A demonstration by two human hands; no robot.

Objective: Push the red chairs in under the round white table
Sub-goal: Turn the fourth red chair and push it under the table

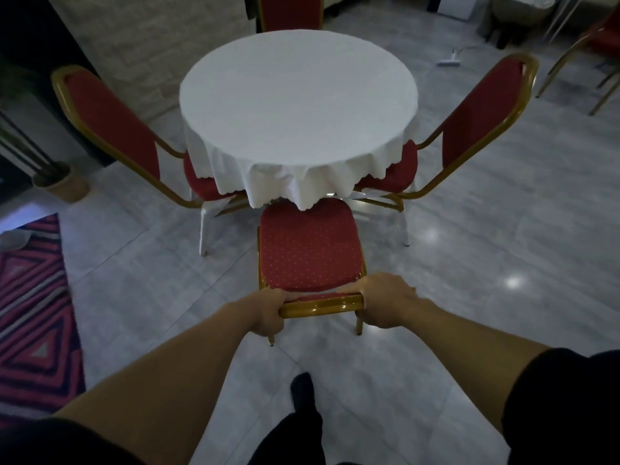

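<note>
A round table (298, 95) under a white cloth stands in the middle of the view. Right in front of me is a red chair (308, 246) with a gold frame; the front edge of its seat sits just under the hanging cloth. My left hand (266, 312) and my right hand (385, 305) both grip the gold top rail of its backrest, one at each end. A second red chair (110, 122) stands at the table's left and a third red chair (483, 119) at its right, their seats partly under the cloth. A fourth red chair (290, 11) shows behind the table.
A red and dark patterned rug (33, 313) lies on the grey tiled floor at the left. A pot (62, 182) stands by the dark wall at the left. Another red chair (597, 45) stands at the far right. My foot (302, 391) is below the chair.
</note>
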